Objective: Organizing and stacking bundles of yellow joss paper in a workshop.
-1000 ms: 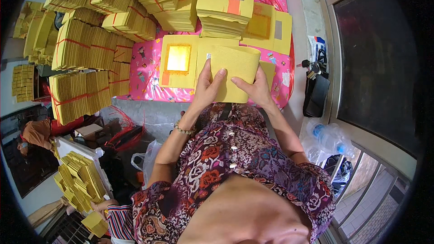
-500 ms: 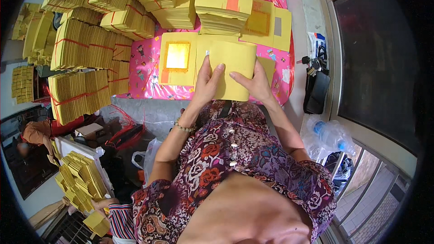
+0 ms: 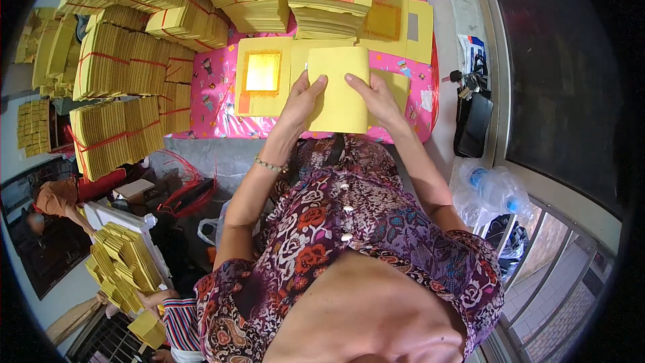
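Observation:
Both my hands grip a plain yellow paper sheet (image 3: 339, 94), which looks folded over, above the near part of the table. My left hand (image 3: 301, 102) is closed on its left edge, thumb lying on top. On the right edge, my right hand (image 3: 381, 102) holds it the same way, fingers hidden underneath. Just left of the paper lies a yellow sheet with a shiny gold square (image 3: 262, 72). More yellow paper (image 3: 398, 87) shows partly beneath and to the right. Behind stands a tall stack of yellow paper (image 3: 329, 17) with a grey square and an orange strip on top.
Bundles of yellow paper tied with red string (image 3: 114, 124) are piled at the left of the pink patterned tablecloth (image 3: 218, 104). Keys (image 3: 470, 81) and a black case (image 3: 474, 124) lie along the right ledge. Another person's striped sleeve (image 3: 181, 323) shows at lower left beside folded yellow papers (image 3: 121, 262).
My right hand has shifted farther up the paper's right edge, and its thumb now sits level with the left one. The paper looks flatter and straighter. The whole view has tilted slightly.

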